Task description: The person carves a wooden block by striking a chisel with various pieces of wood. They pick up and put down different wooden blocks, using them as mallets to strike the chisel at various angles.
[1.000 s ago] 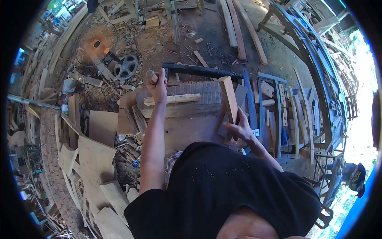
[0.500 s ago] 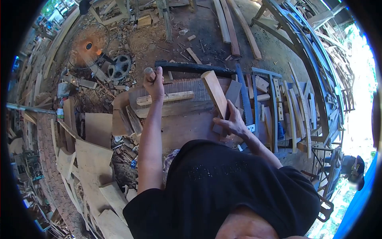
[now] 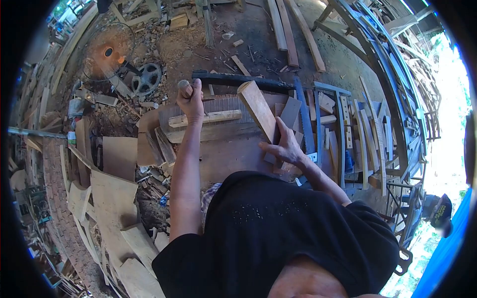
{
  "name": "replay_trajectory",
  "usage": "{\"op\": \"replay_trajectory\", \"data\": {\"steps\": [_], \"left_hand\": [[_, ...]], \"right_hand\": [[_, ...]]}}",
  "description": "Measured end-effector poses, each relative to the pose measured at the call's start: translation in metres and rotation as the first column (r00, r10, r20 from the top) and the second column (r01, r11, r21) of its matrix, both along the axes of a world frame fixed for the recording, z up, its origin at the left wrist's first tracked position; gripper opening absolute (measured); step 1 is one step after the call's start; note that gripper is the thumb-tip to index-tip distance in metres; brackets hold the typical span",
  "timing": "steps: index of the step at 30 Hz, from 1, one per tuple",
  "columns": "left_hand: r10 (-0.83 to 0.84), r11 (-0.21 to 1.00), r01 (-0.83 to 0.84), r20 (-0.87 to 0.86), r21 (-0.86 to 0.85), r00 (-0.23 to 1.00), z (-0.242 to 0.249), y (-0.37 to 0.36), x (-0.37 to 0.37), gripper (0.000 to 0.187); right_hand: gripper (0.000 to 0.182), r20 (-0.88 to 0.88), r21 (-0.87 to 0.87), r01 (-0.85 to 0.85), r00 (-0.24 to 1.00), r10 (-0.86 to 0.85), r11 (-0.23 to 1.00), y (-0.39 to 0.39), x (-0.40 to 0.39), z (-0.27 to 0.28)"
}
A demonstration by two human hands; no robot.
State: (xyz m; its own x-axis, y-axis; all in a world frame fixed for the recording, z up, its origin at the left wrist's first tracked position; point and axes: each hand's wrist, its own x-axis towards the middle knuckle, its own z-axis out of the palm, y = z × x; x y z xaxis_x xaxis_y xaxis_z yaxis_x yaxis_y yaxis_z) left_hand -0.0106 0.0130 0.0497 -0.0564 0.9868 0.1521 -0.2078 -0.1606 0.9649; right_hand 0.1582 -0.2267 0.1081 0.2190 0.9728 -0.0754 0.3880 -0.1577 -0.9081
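My left hand (image 3: 191,103) is closed in a fist around a round-ended wooden handle (image 3: 184,85); whatever lies below the fist is mostly hidden. Under it, a pale wooden strip (image 3: 218,117) with a slot-like mark lies on a ribbed board (image 3: 231,105). In my right hand (image 3: 288,145) is a thick wooden block (image 3: 259,110), gripped at its near end and tilted, with its far end up and to the left. Beyond both hands runs a long dark bar (image 3: 238,80). Close to the right hand stands a blue saw blade (image 3: 302,111).
Wood pieces and metal frames (image 3: 343,139) crowd the right side. A fan (image 3: 108,52) with a round base stands at the far left. Bent boards (image 3: 113,198) lie at the near left. Long planks (image 3: 293,35) rest on the ground ahead. At right, a person's cap (image 3: 441,211) shows.
The block in my right hand has moved left, its far end now closer to my left hand. My left hand has shifted slightly left with the handle, and the view has shifted a little.
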Motion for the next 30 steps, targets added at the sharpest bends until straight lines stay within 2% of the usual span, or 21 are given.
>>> {"op": "replay_trajectory", "data": {"steps": [5, 7, 9, 11, 14, 15, 16, 17, 18, 19, 20, 21, 22, 24, 25, 26, 28, 29, 30], "left_hand": [[-0.001, 1.0, 0.001, -0.006, -0.015, 1.0, -0.001, 0.001, 0.001, 0.029], [-0.012, 0.999, 0.012, 0.025, 0.033, 1.0, -0.004, 0.001, 0.002, 0.029], [0.001, 0.998, -0.001, -0.006, 0.064, 1.0, -0.009, 0.003, 0.001, 0.028], [0.012, 0.995, -0.008, -0.041, 0.101, 0.999, -0.013, 0.004, 0.003, 0.027], [0.026, 0.997, -0.022, -0.057, 0.077, 0.998, -0.013, -0.002, 0.009, 0.024], [0.038, 0.991, -0.025, -0.106, 0.128, 0.994, -0.01, -0.006, 0.01, 0.024], [0.057, 0.983, -0.028, -0.151, 0.184, 0.987, -0.007, -0.006, 0.011, 0.024], [0.01, 0.984, 0.012, -0.12, 0.18, 0.993, -0.01, -0.004, 0.009, 0.017], [0.007, 0.982, 0.015, -0.117, 0.189, 0.993, -0.008, -0.004, 0.009, 0.017], [0.024, 0.958, 0.011, -0.118, 0.286, 0.993, -0.005, -0.005, 0.01, 0.014], [0.047, 0.925, 0.0, -0.114, 0.381, 0.992, -0.003, -0.006, 0.009, 0.012], [0.042, 0.951, 0.006, -0.148, 0.31, 0.988, -0.002, -0.008, 0.008, 0.013], [0.047, 0.948, 0.003, -0.148, 0.319, 0.988, -0.003, -0.009, 0.007, 0.013], [0.023, 0.963, 0.015, -0.138, 0.269, 0.99, 0.0, -0.004, 0.012, 0.015], [-0.034, 0.983, 0.071, -0.214, 0.167, 0.976, -0.024, 0.004, 0.005, 0.014], [-0.036, 0.986, 0.07, -0.217, 0.154, 0.975, -0.02, -0.002, 0.007, 0.014], [0.069, 0.951, -0.007, -0.191, 0.309, 0.979, 0.01, -0.018, 0.016, 0.011], [0.062, 0.95, -0.018, -0.132, 0.312, 0.989, 0.021, -0.02, 0.019, 0.009], [0.06, 0.949, -0.016, -0.13, 0.316, 0.99, 0.009, -0.015, 0.017, 0.009]], "right_hand": [[0.073, 0.036, 0.009, 0.023, 0.999, -0.024, 1.0, -0.002, 0.0, -0.005], [0.07, 0.041, 0.024, 0.041, 0.998, -0.042, 0.999, 0.004, -0.002, 0.001], [0.058, 0.158, -0.161, -0.027, 0.986, 0.053, 0.987, 0.023, 0.0, 0.013], [0.048, 0.313, 0.016, -0.081, 0.947, 0.072, 0.997, 0.048, -0.001, 0.027], [0.052, 0.243, 0.377, -0.082, 0.97, -0.013, 0.922, 0.078, -0.023, 0.125], [0.056, 0.211, 0.487, -0.062, 0.976, -0.049, 0.871, 0.083, -0.031, 0.148], [0.056, 0.212, 0.494, -0.058, 0.976, -0.056, 0.867, 0.091, -0.039, 0.149], [0.056, 0.104, 0.698, 0.027, 0.985, -0.139, 0.715, 0.1, -0.048, 0.15], [0.056, -0.019, 0.85, 0.117, 0.981, -0.191, 0.513, 0.108, -0.053, 0.15], [0.055, 0.486, 0.816, -0.149, 0.7, -0.522, 0.559, 0.119, -0.05, 0.104], [0.055, 0.592, 0.555, -0.178, 0.771, -0.236, 0.813, 0.129, -0.047, 0.073], [0.055, 0.584, 0.219, -0.252, 0.808, 0.08, 0.943, 0.136, -0.047, 0.073], [0.055, 0.585, 0.228, -0.255, 0.808, 0.077, 0.94, 0.137, -0.045, 0.071], [0.057, 0.568, 0.125, -0.204, 0.817, 0.099, 0.971, 0.144, -0.037, 0.079], [0.057, 0.546, 0.342, -0.228, 0.838, 0.005, 0.912, 0.14, -0.041, 0.103], [0.057, 0.542, 0.331, -0.228, 0.84, 0.013, 0.916, 0.134, -0.046, 0.128], [0.057, 0.271, 0.578, -0.112, 0.961, -0.06, 0.808, 0.124, -0.053, 0.163], [0.057, 0.271, 0.576, -0.11, 0.961, -0.063, 0.81, 0.122, -0.054, 0.152], [0.056, 0.233, 0.619, -0.081, 0.969, -0.085, 0.781, 0.122, -0.053, 0.13]]}}
